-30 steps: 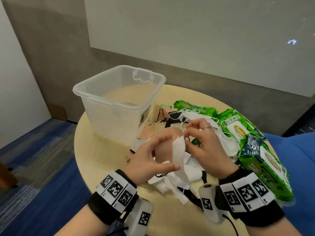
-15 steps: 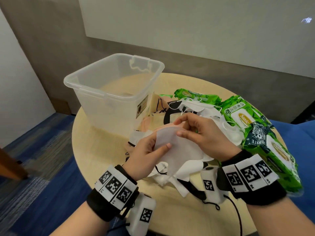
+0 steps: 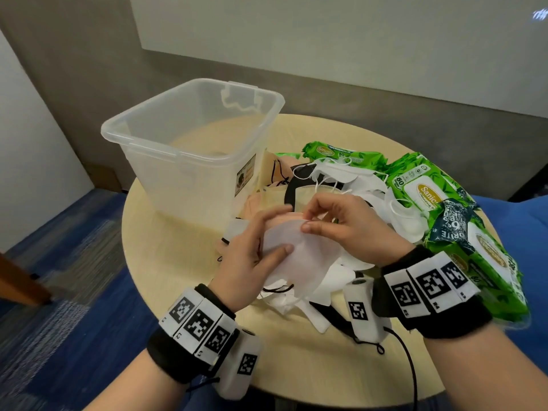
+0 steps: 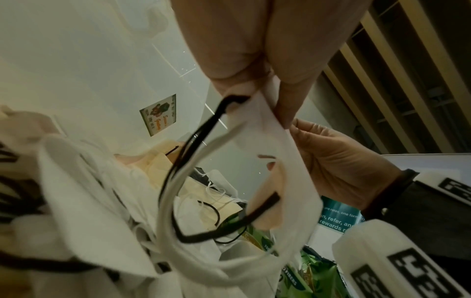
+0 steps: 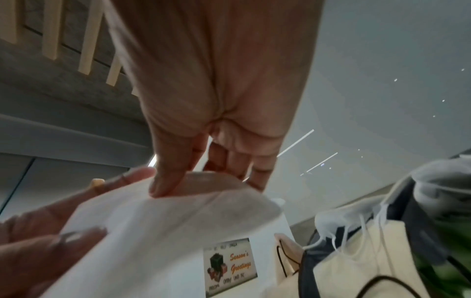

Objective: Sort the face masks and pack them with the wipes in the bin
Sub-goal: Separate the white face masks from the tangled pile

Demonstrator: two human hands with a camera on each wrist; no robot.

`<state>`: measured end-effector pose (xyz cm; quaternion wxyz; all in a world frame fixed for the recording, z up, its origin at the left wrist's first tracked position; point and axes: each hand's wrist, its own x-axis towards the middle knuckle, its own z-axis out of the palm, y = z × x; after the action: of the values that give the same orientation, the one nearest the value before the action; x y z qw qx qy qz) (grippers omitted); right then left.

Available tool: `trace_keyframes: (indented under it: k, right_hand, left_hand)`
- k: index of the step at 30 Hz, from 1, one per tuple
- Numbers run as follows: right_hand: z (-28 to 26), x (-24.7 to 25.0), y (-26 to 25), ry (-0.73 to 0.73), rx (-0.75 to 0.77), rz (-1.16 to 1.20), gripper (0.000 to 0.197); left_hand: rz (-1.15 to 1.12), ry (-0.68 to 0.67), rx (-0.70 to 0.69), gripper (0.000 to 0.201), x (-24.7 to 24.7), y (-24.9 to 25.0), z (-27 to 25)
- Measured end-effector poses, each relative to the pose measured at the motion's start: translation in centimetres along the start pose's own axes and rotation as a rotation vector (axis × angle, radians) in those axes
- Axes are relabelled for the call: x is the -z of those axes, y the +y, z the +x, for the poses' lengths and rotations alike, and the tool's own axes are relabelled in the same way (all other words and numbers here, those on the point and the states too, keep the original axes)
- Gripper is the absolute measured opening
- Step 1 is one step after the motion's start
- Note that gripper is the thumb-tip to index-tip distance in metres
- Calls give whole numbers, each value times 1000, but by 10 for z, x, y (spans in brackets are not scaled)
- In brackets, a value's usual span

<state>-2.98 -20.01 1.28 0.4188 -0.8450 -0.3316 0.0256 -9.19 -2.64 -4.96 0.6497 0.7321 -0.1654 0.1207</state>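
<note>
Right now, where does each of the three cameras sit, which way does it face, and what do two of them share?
Head: worn on the head, looking down at the round table; both hands and wristbands show.
Left wrist: looks along the left hand at the white mask it pinches.
Right wrist: looks along the right hand, which pinches the same mask.
Shared: both wrist views show the bin's sticker.

Left hand and right hand both pinch, fingers curled.
</note>
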Motion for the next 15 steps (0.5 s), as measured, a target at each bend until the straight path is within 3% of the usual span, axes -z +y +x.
trace_keyframes:
  k: [3,5,7,10,13,15]
  right_hand:
    - [0,-9,6,22,-42,217,24]
    - [1,-14,9,79,-53,269,26]
    - [2,-17,12,123,-71,230,29]
    - [-2,-12,22,196,-141,59,32]
    - [-12,-6,36,38,-300,-217,19]
    - [-19,-9,47,-156,-397,-419,27]
  left_hand:
    - [-2,33,-10,60,0,-4,-3]
    - [91,14,-52,48,1,-3,-4]
    - [143,-20,-57,30,4,-7,-4]
    - [148,40,80,42,11,-13,-3]
    - [139,169,169,46,22,-19,-2]
    - [143,242,183,45,29,-22,-3]
